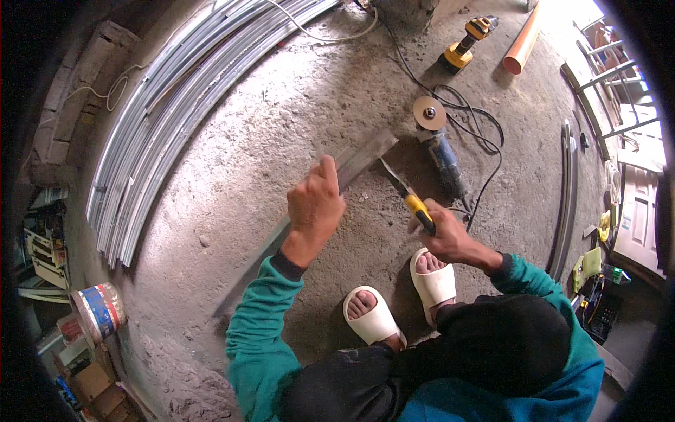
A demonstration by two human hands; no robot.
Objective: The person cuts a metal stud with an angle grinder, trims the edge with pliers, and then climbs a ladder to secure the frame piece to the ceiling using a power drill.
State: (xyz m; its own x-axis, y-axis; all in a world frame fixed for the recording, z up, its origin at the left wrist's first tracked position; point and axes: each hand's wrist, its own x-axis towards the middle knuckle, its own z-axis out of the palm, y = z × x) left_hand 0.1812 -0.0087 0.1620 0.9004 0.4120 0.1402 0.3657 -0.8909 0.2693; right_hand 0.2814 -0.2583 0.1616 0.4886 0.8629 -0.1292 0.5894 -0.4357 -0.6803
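My left hand (315, 204) grips a long grey metal strip (368, 154), which slants from near the middle of the floor down toward the lower left. My right hand (439, 232) is closed on a yellow-and-black handled knife (418, 211), its narrow blade pointing up-left at the strip's far end; whether it touches cannot be told. Just right of the blade lies a blue angle grinder (444, 165) with a pale disc and a looping black cord.
Long metal profiles (172, 91) are piled at the left, above a paint bucket (98, 313). A yellow cordless drill (460, 53) and an orange pipe (522, 39) lie farther back. Tools, profiles and a white door panel (636, 214) line the right. My sandalled feet are below my hands.
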